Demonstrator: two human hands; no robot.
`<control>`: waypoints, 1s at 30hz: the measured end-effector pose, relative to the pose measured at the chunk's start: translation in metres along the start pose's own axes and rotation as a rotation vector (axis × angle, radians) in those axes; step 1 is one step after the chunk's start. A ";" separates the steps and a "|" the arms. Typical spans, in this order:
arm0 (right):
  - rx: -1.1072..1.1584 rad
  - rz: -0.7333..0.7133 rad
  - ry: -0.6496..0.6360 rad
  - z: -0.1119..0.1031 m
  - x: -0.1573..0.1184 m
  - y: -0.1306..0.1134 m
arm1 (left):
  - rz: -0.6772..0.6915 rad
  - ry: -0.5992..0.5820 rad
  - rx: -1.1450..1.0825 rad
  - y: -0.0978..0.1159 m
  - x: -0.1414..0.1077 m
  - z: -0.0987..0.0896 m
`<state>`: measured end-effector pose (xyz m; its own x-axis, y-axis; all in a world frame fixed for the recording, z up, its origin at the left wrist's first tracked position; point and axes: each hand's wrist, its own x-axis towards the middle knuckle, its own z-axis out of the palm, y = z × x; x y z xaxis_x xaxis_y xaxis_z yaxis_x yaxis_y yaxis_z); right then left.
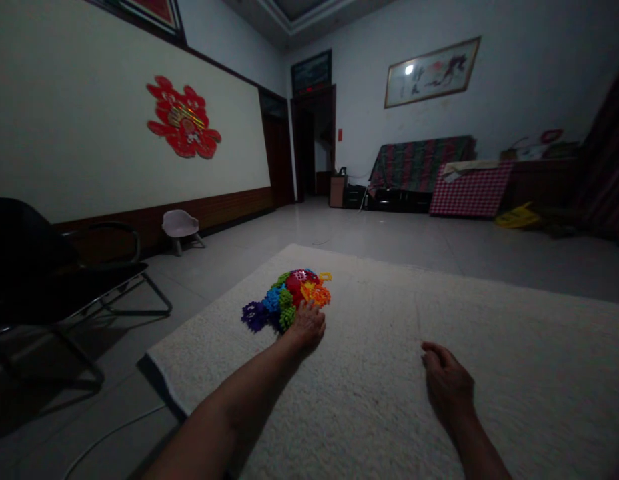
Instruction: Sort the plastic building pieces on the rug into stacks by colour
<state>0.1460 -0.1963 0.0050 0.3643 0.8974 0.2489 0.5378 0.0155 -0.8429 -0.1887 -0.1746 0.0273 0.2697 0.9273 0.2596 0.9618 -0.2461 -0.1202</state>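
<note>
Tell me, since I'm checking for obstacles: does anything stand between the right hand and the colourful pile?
The left hand, at the near edge of the colourful pile, partly blocks the direct path from the right hand. Otherwise only rug shows in between.

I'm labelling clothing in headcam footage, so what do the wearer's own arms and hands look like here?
The left hand and right hand are both bare, with no gloves. The left forearm and right forearm show no sleeves within the frame. No watch or bracelet shows at either wrist; the dim, blurred picture leaves rings uncertain.
</note>
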 end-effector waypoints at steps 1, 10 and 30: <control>-0.011 -0.001 -0.005 0.000 0.000 -0.001 | 0.008 -0.001 0.018 -0.005 0.000 -0.002; -0.065 -0.033 -0.020 0.000 0.001 -0.003 | -0.054 0.100 -0.023 -0.044 -0.003 -0.020; -0.311 -0.115 -0.043 0.018 0.008 -0.002 | -0.902 0.298 -0.532 -0.175 -0.027 -0.015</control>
<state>0.1344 -0.1811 -0.0001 0.2590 0.9155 0.3080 0.7823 -0.0118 -0.6228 -0.3636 -0.1613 0.0561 -0.6139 0.7399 0.2750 0.6899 0.3336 0.6425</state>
